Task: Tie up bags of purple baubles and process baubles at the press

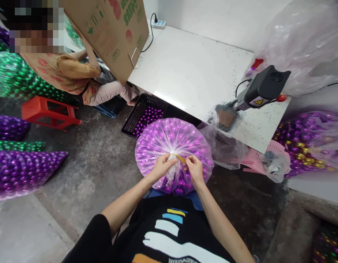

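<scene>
A round clear plastic bag [152,142] full of shiny purple balls rests in front of my lap, its top gathered into a pleated neck. My left hand [164,165] is closed on the gathered bag neck, just left of its centre. With thumb and fingers pinched, my right hand [193,166] grips a thin yellow tie [180,158] that runs to the neck. The bag's loose end hangs partly hidden below my left hand.
Beyond the bag is a black crate [130,122] with purple balls, beside a white table [185,69] bearing a dark machine [263,87]. A seated person [72,78] works behind a cardboard box [108,33]. A red stool [48,111] and filled bags [23,171] stand left.
</scene>
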The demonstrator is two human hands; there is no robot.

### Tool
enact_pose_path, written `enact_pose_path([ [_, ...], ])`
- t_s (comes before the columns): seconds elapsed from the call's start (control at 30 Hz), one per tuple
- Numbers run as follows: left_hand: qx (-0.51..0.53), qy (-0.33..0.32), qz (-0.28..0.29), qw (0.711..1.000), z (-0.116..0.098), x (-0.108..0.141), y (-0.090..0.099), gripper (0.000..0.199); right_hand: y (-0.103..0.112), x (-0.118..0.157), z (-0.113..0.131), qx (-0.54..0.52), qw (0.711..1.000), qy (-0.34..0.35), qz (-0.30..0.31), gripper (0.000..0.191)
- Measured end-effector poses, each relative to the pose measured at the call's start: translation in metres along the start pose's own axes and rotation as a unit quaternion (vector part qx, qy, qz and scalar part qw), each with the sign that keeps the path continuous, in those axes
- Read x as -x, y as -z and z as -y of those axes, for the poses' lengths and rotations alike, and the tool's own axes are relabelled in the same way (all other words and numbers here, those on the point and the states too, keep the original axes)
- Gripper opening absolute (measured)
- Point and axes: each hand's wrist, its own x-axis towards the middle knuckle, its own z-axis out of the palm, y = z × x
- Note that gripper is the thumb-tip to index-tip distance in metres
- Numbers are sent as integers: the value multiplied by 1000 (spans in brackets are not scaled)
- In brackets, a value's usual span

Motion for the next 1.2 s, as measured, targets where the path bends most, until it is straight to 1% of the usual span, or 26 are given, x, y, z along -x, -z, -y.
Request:
enact_pose_path([
  [0.07,-17,-1,2,1000,0,0,0,31,6,5,5,4,1000,14,-5,38],
  [0.13,-54,-2,-6,999,0,0,0,30,7,10,18,16,999,41,-7,32],
  [0.27,-145,-15,-18,989,-2,0,2,30,-1,12,44,56,994,89,8,19],
  [0.33,-184,-31,-11,982,-3,0,4,27,-4,10,48,71,993,95,17,15],
  [0.43,-228,-52,2,972,-3,0,10,26,-5,8,43,75,993,86,20,12],
  [0.53,-258,-64,12,964,-1,-1,14,27,-4,11,32,55,997,55,16,12],
  [0.67,-283,-78,32,955,1,-2,13,28,-11,17,21,-10,1000,1,-1,29],
  [0.73,-293,-77,34,952,1,-3,10,28,-15,15,17,-44,999,-28,4,32],
  [0.8,-300,-70,30,951,0,-4,6,27,-17,9,11,-74,995,-60,21,34],
  [1.0,-304,-40,16,952,-2,-2,-4,20,-12,-5,-9,-161,968,-160,104,30],
  [1.2,-262,-36,24,964,-3,-2,-5,22,-14,2,-15,-224,940,-225,123,31],
])
